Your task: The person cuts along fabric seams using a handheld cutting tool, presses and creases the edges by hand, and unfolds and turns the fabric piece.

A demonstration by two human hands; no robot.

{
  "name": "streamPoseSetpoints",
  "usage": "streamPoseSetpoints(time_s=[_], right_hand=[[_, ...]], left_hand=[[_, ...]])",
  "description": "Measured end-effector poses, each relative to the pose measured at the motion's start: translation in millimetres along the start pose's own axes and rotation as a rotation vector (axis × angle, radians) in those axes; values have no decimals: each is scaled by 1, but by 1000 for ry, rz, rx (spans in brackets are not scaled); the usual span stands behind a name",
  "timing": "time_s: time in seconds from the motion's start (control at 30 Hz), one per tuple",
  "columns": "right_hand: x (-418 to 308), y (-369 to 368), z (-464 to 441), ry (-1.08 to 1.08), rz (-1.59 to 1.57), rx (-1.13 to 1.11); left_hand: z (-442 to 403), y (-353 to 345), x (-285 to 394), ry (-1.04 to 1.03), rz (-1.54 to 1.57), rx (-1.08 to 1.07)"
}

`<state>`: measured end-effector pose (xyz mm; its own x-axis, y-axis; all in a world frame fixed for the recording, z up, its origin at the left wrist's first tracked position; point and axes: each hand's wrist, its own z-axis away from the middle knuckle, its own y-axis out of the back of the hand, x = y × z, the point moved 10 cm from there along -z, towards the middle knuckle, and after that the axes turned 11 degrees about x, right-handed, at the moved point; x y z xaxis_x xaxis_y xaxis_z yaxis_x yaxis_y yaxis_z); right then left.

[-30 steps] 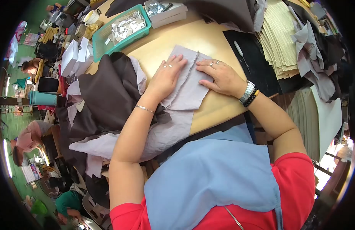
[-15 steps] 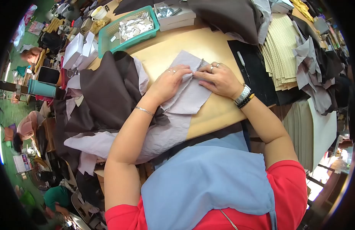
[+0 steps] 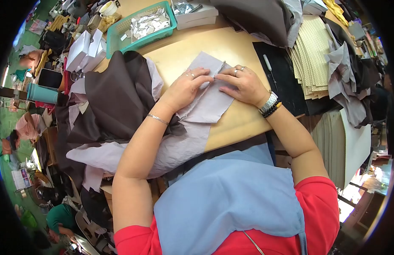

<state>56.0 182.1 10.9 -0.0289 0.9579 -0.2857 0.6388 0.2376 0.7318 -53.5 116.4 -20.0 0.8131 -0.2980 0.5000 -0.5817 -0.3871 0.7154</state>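
On the tan tabletop (image 3: 244,46), fingers (image 3: 204,79) meet on seamed grey cloth (image 3: 209,98), pinch unclear; green floor (image 3: 9,121) lies beyond.

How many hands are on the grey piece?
2. The left hand is on the left side of the grey piece, the right hand on its right; their fingertips come close at the ridge. No other hand seems hidden there.

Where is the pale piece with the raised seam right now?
In the head view, the pale piece lies above centre on the tan tabletop, under the left hand and right hand, right of the dark brown material.
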Motion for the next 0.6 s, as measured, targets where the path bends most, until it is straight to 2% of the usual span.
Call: streamPoseSetpoints(time_s=[0.3, 0.4, 0.6], right_hand=[[1, -1, 1, 17, 5, 30], [-2, 0, -1, 22, 10, 32], [-1, -1, 1, 20, 5, 22]], left_hand=[[-1, 2, -1, 47, 41, 34], [1, 2, -7, 122, 106, 51], [-1, 1, -4, 78, 65, 13]])
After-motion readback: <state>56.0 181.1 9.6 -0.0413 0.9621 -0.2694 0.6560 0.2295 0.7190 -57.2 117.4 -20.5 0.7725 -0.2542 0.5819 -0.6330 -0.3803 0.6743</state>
